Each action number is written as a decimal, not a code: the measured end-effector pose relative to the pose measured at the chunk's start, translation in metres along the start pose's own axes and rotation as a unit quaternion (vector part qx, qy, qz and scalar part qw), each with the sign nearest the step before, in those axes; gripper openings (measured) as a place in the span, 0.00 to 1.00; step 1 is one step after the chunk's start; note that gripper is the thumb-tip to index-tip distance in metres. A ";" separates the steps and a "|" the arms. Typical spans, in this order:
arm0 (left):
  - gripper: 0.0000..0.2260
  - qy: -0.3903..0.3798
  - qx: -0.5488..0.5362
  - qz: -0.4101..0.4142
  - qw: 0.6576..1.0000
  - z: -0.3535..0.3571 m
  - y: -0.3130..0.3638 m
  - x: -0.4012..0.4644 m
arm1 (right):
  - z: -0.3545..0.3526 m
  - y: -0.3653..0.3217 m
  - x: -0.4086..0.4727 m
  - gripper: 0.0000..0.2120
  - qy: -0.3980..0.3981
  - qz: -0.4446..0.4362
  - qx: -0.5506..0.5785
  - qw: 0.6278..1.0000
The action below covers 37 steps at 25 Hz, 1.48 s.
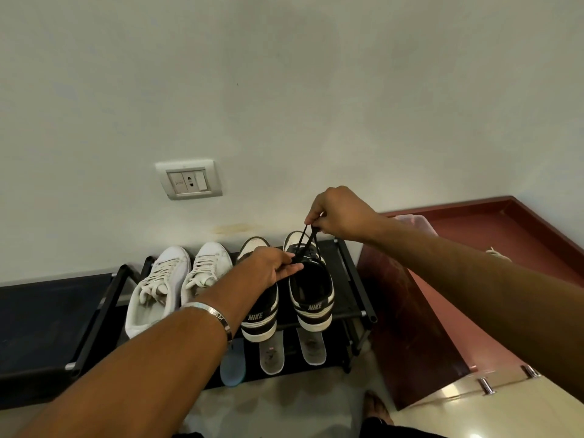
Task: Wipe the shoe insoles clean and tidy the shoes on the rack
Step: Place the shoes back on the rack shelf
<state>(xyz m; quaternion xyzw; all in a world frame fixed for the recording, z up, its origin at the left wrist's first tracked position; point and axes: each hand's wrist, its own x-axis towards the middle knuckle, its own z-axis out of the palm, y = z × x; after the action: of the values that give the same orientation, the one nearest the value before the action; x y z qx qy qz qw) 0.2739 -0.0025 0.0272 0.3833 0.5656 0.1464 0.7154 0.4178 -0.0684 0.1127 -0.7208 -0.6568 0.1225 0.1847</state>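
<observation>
Forearms (151,352) cross white sneakers (177,279).

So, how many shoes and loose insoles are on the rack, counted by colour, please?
White shoes: 2
Black-and-white shoes: 2
Grey insoles: 2
Blue insole: 1
Total: 7

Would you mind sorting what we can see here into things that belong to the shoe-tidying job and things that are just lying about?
Part of the job:
black Nike sneakers
black laces
white sneakers
grey insoles
blue insole
shoe rack

Just lying about:
wall socket
pink plastic bin
maroon cabinet
</observation>
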 end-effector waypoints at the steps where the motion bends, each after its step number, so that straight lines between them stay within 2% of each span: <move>1: 0.10 -0.013 -0.004 -0.007 1.000 0.004 0.000 0.001 | 0.003 0.000 -0.002 0.09 0.009 -0.022 -0.018 1.000; 4: 0.08 -0.051 0.000 -0.013 0.999 0.015 0.009 -0.006 | 0.017 0.000 -0.009 0.11 0.028 -0.069 -0.029 0.997; 8: 0.10 -0.048 -0.028 0.005 0.998 0.016 0.021 -0.004 | 0.037 -0.008 -0.029 0.13 0.032 -0.124 -0.062 0.990; 10: 0.11 -0.068 -0.153 -0.065 0.984 0.017 0.030 -0.003 | 0.047 -0.012 -0.040 0.16 0.022 -0.151 -0.080 0.985; 11: 0.12 -0.065 -0.118 -0.070 0.988 0.020 0.029 -0.006 | 0.053 -0.014 -0.045 0.18 0.012 -0.156 -0.093 0.983; 13: 0.11 -0.045 0.011 -0.025 0.999 0.022 0.024 -0.005 | 0.065 -0.015 -0.054 0.19 -0.009 -0.164 -0.134 0.977; 14: 0.10 -0.048 0.033 -0.028 0.998 0.022 0.022 -0.005 | 0.072 -0.014 -0.059 0.19 -0.021 -0.170 -0.160 0.972; 17: 0.05 -0.070 0.017 -0.038 0.997 0.022 0.021 -0.005 | 0.089 -0.009 -0.075 0.14 -0.064 -0.166 -0.202 0.963; 20: 0.06 -0.051 0.036 -0.038 0.997 0.021 0.020 -0.008 | 0.112 0.002 -0.089 0.10 -0.085 -0.178 -0.228 0.953; 24: 0.07 -0.026 0.042 -0.018 0.999 0.025 0.011 -0.010 | 0.132 0.023 -0.093 0.32 -0.118 -0.070 -0.179 0.974; 27: 0.08 -0.013 0.057 0.008 0.998 0.027 -0.003 -0.009 | 0.137 0.026 -0.091 0.40 -0.152 -0.051 -0.175 0.971; 30: 0.11 -0.006 0.046 0.027 0.999 0.028 -0.019 -0.007 | 0.134 0.024 -0.082 0.41 -0.192 -0.018 -0.142 0.971; 33: 0.13 0.009 0.039 0.057 0.998 0.025 -0.034 -0.001 | 0.132 0.019 -0.069 0.34 -0.234 -0.008 -0.142 0.962; 37: 0.13 0.040 0.096 0.095 0.990 0.024 -0.050 0.004 | 0.137 0.021 -0.053 0.29 -0.276 0.006 -0.168 0.946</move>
<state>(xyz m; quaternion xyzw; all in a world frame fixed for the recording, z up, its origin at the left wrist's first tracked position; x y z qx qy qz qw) 0.2858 -0.0423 -0.0102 0.4960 0.5663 0.1744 0.6348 0.3735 -0.1083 -0.0231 -0.6833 -0.6887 0.2057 -0.1281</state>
